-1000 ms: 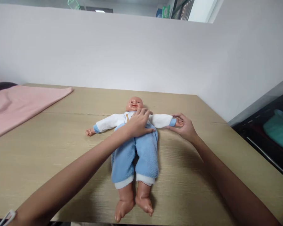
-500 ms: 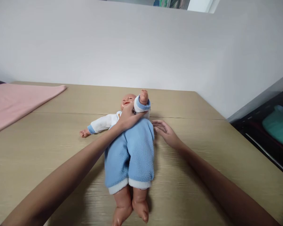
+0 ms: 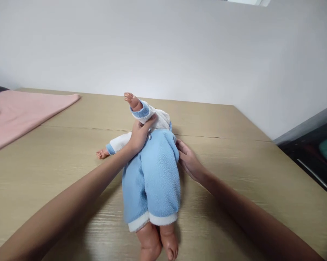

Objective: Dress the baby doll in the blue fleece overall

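Note:
A baby doll (image 3: 152, 174) in blue fleece trousers and a white top with blue cuffs lies on a wooden table (image 3: 234, 170), rolled onto its side with its back towards me. Its head is hidden. My left hand (image 3: 139, 135) is closed on the doll's raised arm near the blue cuff, and that arm points up and to the left. My right hand (image 3: 187, 159) presses flat, fingers stretched, against the right side of the doll's body. The doll's other arm rests on the table at the left. Its bare feet point towards me.
A pink cloth (image 3: 22, 112) lies on the table at the far left. A white wall runs behind the table. To the right, beyond the table edge, stands a dark rack (image 3: 315, 152) holding something teal.
The doll has rolled from lying on its back onto its side. My left hand swung its arm up and over to the left. My right hand let go of the doll's hand and moved to its side.

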`<state>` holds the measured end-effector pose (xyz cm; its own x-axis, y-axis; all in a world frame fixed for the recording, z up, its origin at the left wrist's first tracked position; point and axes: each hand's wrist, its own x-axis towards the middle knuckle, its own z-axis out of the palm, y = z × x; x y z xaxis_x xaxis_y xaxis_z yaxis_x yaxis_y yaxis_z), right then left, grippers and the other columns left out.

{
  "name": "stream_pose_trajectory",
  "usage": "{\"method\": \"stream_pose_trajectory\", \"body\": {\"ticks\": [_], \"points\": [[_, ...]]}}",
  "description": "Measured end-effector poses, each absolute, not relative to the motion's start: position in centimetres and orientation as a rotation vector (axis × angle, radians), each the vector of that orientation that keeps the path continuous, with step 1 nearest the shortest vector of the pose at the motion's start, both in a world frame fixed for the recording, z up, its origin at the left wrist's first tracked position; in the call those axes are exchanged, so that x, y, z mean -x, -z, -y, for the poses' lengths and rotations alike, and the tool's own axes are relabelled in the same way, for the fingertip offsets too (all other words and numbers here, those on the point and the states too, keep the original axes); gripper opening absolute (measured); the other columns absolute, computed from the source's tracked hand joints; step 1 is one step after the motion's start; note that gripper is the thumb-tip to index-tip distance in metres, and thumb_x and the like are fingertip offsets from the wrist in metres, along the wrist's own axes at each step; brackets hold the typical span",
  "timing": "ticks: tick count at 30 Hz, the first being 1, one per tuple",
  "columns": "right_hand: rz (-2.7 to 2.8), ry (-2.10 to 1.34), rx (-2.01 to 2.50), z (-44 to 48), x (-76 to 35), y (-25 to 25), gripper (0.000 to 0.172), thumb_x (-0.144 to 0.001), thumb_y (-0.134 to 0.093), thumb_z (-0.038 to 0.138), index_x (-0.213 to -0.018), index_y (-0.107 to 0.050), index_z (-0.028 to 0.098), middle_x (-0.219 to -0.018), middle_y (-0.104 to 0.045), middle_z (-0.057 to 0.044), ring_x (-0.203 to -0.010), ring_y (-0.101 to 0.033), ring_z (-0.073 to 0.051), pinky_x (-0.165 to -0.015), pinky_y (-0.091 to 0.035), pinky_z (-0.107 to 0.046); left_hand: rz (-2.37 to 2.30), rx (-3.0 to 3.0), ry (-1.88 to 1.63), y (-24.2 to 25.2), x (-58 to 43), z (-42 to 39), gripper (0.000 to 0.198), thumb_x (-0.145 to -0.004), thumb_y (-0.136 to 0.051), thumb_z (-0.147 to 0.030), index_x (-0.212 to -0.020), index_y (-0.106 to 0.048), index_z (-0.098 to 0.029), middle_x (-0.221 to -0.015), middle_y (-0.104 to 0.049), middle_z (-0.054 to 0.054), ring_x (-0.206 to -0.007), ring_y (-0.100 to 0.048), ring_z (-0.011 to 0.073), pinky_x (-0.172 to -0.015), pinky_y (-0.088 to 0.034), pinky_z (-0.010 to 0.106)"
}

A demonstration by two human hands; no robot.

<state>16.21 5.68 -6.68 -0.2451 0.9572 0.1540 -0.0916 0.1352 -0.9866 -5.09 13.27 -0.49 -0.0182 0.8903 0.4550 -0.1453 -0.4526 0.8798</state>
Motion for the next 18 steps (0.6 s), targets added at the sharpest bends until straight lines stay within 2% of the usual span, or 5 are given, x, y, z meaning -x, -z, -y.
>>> {"method": "stream_pose_trajectory", "body": {"ticks": [5, 9, 15, 18], "points": [[1.477, -1.315, 0.887, -6.7, -14.9, 5.4, 0.045, -0.101, -0.074, 0.050, -0.142, -0.070, 0.033, -0.147, -0.076, -0.004, -0.137, -0.070, -0.029, -0.120, -0.058, -0.048, -0.872, -1.370, -1.646, 1.1, 5.7, -13.1, 0.045, -0.094, -0.081, -0.062, -0.108, -0.076, -0.019, -0.113, -0.082, 0.008, -0.117, -0.073, 0.0298, -0.110, -0.056, 0.041], [1.466, -1.416, 0.829, -7.6, -14.1, 4.1, 0.041, -0.096, -0.081, 0.049, -0.132, -0.076, 0.030, -0.139, -0.079, -0.004, -0.132, -0.072, -0.030, -0.121, -0.056, -0.048, -0.826, -1.329, -1.631, 1.1, 6.0, -12.7, 0.047, -0.097, -0.080, -0.063, -0.118, -0.077, -0.021, -0.125, -0.082, 0.009, -0.125, -0.073, 0.0299, -0.113, -0.056, 0.042], [1.486, -1.544, 0.813, -8.8, -13.4, 3.3, 0.044, -0.093, -0.086, 0.055, -0.127, -0.077, 0.027, -0.131, -0.080, -0.005, -0.124, -0.072, -0.030, -0.115, -0.059, -0.048, -0.875, -1.202, -1.620, 1.2, 6.8, -12.8, 0.055, -0.097, -0.078, -0.067, -0.125, -0.073, -0.020, -0.131, -0.081, 0.010, -0.132, -0.072, 0.0301, -0.117, -0.056, 0.041], [1.536, -1.526, 0.789, -9.1, -12.9, 2.6, 0.049, -0.092, -0.088, 0.060, -0.127, -0.076, 0.029, -0.131, -0.078, -0.005, -0.125, -0.071, -0.030, -0.115, -0.058, -0.048, -0.855, -1.152, -1.606, 1.3, 7.4, -12.8, 0.056, -0.100, -0.075, -0.069, -0.128, -0.072, -0.021, -0.126, -0.082, 0.010, -0.131, -0.073, 0.0310, -0.111, -0.060, 0.042]]}}
